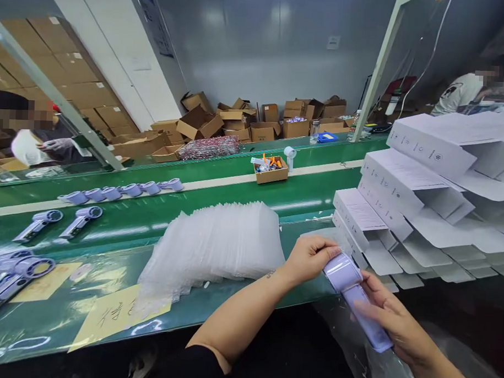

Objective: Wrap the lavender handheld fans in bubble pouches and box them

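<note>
A lavender handheld fan [343, 272] is held over the bench's front edge at the right, its head up and its handle slanting down to the right. A shiny film, seemingly a clear bag, covers it. My left hand [311, 259] pinches the top corner by the fan's head. Around the handle, my right hand [390, 320] is closed, with the thumb across the front. Left of my hands lies a wide, fanned stack of frosted plastic bags [221, 240]. Close on the right rise stacked white boxes [370, 215] with open flaps.
Several lavender fans [132, 190] stand in a row on the green conveyor [219, 183]; more fans [15, 274] are piled at left by yellow paper [111, 316]. A small carton [272, 173] of parts sits beyond the bags. Other people [466, 89] work at both sides.
</note>
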Tool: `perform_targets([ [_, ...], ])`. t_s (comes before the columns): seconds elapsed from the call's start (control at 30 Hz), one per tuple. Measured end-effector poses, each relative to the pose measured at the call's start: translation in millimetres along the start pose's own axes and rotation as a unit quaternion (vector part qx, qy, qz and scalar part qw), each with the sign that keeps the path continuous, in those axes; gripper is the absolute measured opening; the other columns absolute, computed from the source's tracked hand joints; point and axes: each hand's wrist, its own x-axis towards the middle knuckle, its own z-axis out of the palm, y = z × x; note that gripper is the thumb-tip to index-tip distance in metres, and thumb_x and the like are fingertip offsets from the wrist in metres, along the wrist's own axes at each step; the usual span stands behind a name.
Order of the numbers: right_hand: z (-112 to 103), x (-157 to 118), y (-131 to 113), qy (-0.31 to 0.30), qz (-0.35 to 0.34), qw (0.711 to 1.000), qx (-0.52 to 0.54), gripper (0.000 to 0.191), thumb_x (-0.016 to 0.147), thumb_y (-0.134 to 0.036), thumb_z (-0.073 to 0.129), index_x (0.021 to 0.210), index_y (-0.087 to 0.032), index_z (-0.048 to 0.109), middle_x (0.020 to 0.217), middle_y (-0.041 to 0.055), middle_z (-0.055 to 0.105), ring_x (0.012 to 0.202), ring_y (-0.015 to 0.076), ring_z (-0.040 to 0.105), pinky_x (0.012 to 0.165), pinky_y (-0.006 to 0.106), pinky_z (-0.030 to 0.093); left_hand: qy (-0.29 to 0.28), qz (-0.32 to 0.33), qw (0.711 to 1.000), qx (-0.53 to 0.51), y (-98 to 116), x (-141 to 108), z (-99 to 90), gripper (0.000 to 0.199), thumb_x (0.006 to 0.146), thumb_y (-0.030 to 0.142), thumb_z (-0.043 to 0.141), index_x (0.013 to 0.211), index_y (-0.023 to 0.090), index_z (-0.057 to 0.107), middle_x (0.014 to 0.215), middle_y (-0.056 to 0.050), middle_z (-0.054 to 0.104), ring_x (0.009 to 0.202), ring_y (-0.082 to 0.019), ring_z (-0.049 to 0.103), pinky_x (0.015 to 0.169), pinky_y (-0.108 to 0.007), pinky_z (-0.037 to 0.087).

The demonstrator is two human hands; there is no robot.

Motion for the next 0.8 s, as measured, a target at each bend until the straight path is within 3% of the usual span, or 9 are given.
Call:
perform_targets([
  [0.1, -8, 6, 11, 0.012, 0.018, 0.999, 0.038, 0.062, 0.067, -0.037, 0.071, 0.124, -0.032, 0.048, 0.127, 0.0061, 0.053, 0.089, 0.0208, 0.057, 0.058, 0.028, 0.051, -0.043, 0.142, 0.977, 0.151, -6, 3, 8.4, 0.026, 0.089, 0.03, 0.048, 0.089, 0.015, 0.068, 0.071, -0.005, 0.063, 0.067, -0.012, 0.056, 0.063, -0.023, 0.043],
  [0.2, -10, 13, 23, 0.049, 0.034, 0.995, 0.081, 0.078, 0.063, -0.038, 0.074, 0.133, -0.037, 0.038, 0.138, 0.0052, 0.046, 0.102, 0.0249, 0.057, 0.057, 0.028, 0.052, -0.076, 0.276, 0.914, 0.288, -12, -6, 7.2, 0.025, 0.089, 0.021, 0.04, 0.092, 0.014, 0.064, 0.062, -0.002, 0.055, 0.056, -0.011, 0.05, 0.053, -0.023, 0.038],
  [0.3, -9, 19, 33, 0.088, 0.031, 0.991, 0.091, 0.079, 0.063, -0.038, 0.075, 0.134, -0.036, 0.039, 0.142, 0.0051, 0.043, 0.119, 0.0287, 0.048, 0.062, 0.031, 0.053, -0.056, 0.36, 0.855, 0.369, -20, -21, 2.9, 0.021, 0.086, 0.016, 0.039, 0.09, 0.013, 0.059, 0.058, -0.001, 0.048, 0.053, -0.012, 0.045, 0.049, -0.025, 0.033],
  [0.37, -8, 22, 38, 0.072, 0.024, 0.994, 0.083, 0.072, 0.064, -0.039, 0.075, 0.13, -0.032, 0.047, 0.138, 0.0066, 0.047, 0.115, 0.0294, 0.05, 0.061, 0.031, 0.053, -0.022, 0.378, 0.837, 0.395, -30, -31, -0.8, 0.018, 0.085, 0.015, 0.041, 0.091, 0.011, 0.057, 0.056, 0.0, 0.045, 0.051, -0.013, 0.042, 0.049, -0.026, 0.031],
  [0.5, -5, 28, 39, 0.065, 0.02, 0.996, 0.054, 0.063, 0.065, -0.042, 0.074, 0.124, -0.028, 0.053, 0.109, 0.0061, 0.065, 0.086, 0.0233, 0.06, 0.058, 0.031, 0.052, 0.048, 0.369, 0.814, 0.446, -58, -41, -8.4, 0.02, 0.084, 0.012, 0.043, 0.101, 0.012, 0.056, 0.056, 0.002, 0.043, 0.052, -0.013, 0.041, 0.05, -0.026, 0.029],
  [0.6, -1, 34, 37, 0.09, 0.02, 0.995, 0.026, 0.061, 0.065, -0.044, 0.075, 0.119, -0.027, 0.055, 0.089, 0.0027, 0.067, 0.068, 0.0182, 0.058, 0.055, 0.03, 0.051, 0.078, 0.294, 0.818, 0.488, -72, -39, -6.0, 0.013, 0.084, 0.012, 0.046, 0.091, 0.014, 0.057, 0.06, -0.001, 0.045, 0.056, -0.014, 0.044, 0.052, -0.027, 0.031],
  [0.7, 4, 41, 36, 0.12, 0.006, 0.992, 0.028, 0.054, 0.064, -0.044, 0.076, 0.111, -0.027, 0.056, 0.1, 0.0028, 0.064, 0.066, 0.016, 0.056, 0.052, 0.029, 0.052, 0.069, 0.176, 0.833, 0.52, -75, -35, 6.9, 0.012, 0.085, 0.013, 0.045, 0.078, 0.016, 0.055, 0.068, -0.004, 0.05, 0.064, -0.016, 0.048, 0.057, -0.028, 0.037],
  [0.8, 2, 45, 39, 0.139, 0.016, 0.989, 0.047, 0.051, 0.065, -0.044, 0.075, 0.109, -0.027, 0.054, 0.11, 0.0032, 0.061, 0.066, 0.0155, 0.056, 0.053, 0.03, 0.055, 0.059, 0.11, 0.861, 0.494, -77, -35, 22.1, 0.012, 0.085, 0.014, 0.042, 0.087, 0.016, 0.054, 0.073, -0.005, 0.053, 0.069, -0.018, 0.052, 0.059, -0.028, 0.043],
])
